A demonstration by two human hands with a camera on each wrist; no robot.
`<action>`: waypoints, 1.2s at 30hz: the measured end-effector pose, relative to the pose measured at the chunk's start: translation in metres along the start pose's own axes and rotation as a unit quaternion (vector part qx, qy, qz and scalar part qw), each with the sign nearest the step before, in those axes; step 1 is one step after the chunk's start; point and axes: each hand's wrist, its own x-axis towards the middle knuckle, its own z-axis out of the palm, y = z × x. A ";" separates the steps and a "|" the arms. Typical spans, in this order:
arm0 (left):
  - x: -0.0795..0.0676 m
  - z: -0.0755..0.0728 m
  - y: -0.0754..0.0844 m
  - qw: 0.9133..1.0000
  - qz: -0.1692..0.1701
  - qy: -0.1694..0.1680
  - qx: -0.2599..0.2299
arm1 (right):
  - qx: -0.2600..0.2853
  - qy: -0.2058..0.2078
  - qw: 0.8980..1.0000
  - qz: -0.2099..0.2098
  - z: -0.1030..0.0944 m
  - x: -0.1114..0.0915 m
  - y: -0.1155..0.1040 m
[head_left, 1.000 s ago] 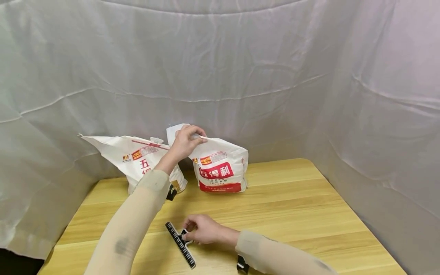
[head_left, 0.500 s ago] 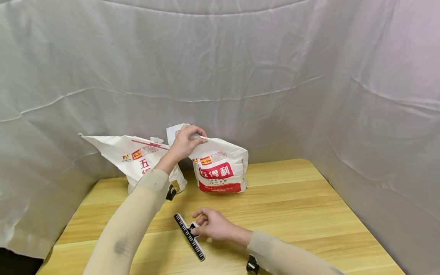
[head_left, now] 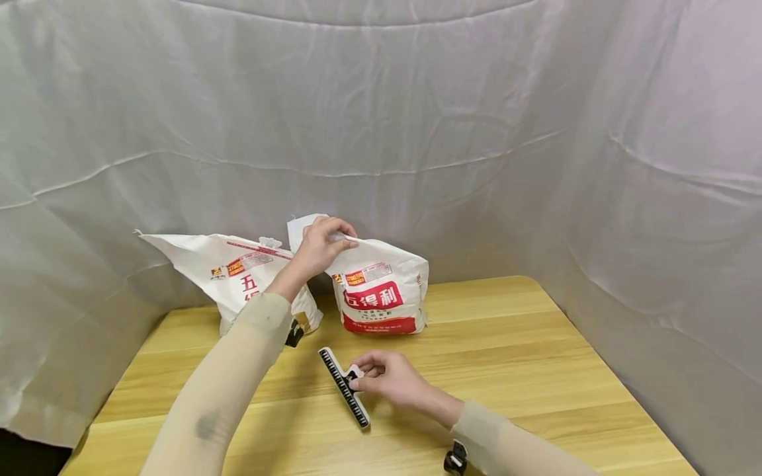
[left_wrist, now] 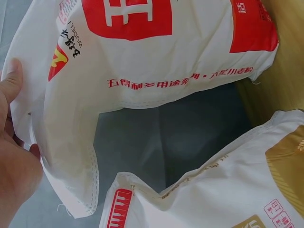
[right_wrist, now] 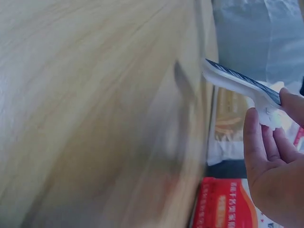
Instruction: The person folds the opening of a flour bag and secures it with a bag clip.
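Note:
In the head view my left hand [head_left: 324,246] pinches the folded top of a white flour bag [head_left: 389,261] with red print, which stands on the table. The left wrist view shows the thumb flat along that fold, with the loose bag end hanging past the hand. My right hand [head_left: 395,380] holds a long black-and-white bag clip [head_left: 345,389] with a piano-key pattern, by its handle, in front of the bags. Seen from the right wrist, thumb and fingers pinch the handle of this clip [right_wrist: 237,81] above the table.
A second flour bag [head_left: 202,261] leans at the left, a red piano-key clip [left_wrist: 119,209] across its top. The wooden table [head_left: 506,370] has a rounded far right corner. Grey cloth [head_left: 381,119] hangs behind and at both sides.
My right hand has carried the black-and-white clip away from me and to the right, toward the bags. The left hand keeps its grip on the bag top.

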 end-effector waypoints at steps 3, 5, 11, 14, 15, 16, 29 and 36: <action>0.000 0.000 0.001 1.000 -0.003 -0.002 0.001 | 0.000 0.017 1.000 -0.014 -0.007 -0.002 -0.005; -0.001 -0.001 0.002 1.000 -0.006 -0.003 0.000 | 0.002 0.030 0.999 -0.023 -0.011 -0.002 -0.009; -0.001 -0.001 0.002 1.000 -0.004 0.000 0.001 | 0.006 0.065 0.997 -0.047 -0.027 -0.004 -0.017; -0.002 -0.001 0.001 1.000 -0.002 0.003 0.001 | 0.006 0.079 0.996 -0.052 -0.035 -0.003 -0.021; -0.002 -0.001 0.000 1.000 -0.001 0.003 0.000 | 0.006 0.084 0.995 -0.054 -0.039 -0.002 -0.023; -0.002 -0.001 0.000 1.000 -0.001 0.003 -0.001 | 0.007 0.090 0.994 -0.054 -0.042 -0.001 -0.024; -0.004 0.001 -0.002 1.000 0.007 0.003 -0.002 | 0.002 0.174 0.982 -0.073 -0.083 0.006 -0.054; -0.004 0.001 -0.001 1.000 0.005 0.002 0.000 | -0.035 0.206 0.973 -0.101 -0.106 0.014 -0.065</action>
